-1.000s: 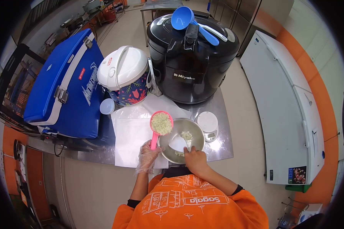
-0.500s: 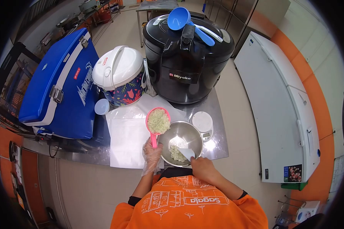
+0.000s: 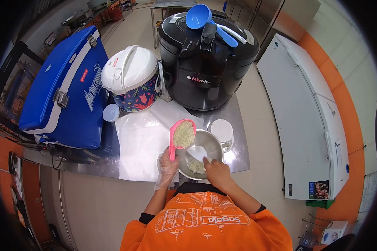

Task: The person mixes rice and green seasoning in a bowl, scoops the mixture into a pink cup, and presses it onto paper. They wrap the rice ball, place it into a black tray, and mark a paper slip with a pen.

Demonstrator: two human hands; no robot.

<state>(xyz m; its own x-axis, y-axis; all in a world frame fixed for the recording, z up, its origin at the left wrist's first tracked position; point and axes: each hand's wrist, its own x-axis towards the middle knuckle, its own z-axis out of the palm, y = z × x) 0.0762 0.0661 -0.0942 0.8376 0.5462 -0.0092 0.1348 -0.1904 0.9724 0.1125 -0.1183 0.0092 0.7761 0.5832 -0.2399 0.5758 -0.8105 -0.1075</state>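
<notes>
In a clear plastic glove, my left hand (image 3: 168,164) grips the handle of a pink ladle (image 3: 172,144) heaped with cooked rice (image 3: 184,134). The ladle is tilted over the left rim of a steel bowl (image 3: 215,146). Bare, my right hand (image 3: 217,170) is closed on a white rice paddle (image 3: 197,153), its blade inside the bowl just below the ladle. A small clump of rice (image 3: 196,166) rests on the bowl's bottom near the paddle.
White paper (image 3: 140,150) covers the steel table left of the bowl, and a kitchen scale (image 3: 222,130) sits to its right. Behind stand a black Miyako rice cooker (image 3: 205,90), a flowered rice cooker (image 3: 136,98) and a blue cooler box (image 3: 77,100). A blue ladle (image 3: 199,17) lies atop the black cooker.
The pink ladle has shifted right and tipped further over the bowl. My right hand has turned the paddle, whose blade moved up from the rice clump toward the ladle.
</notes>
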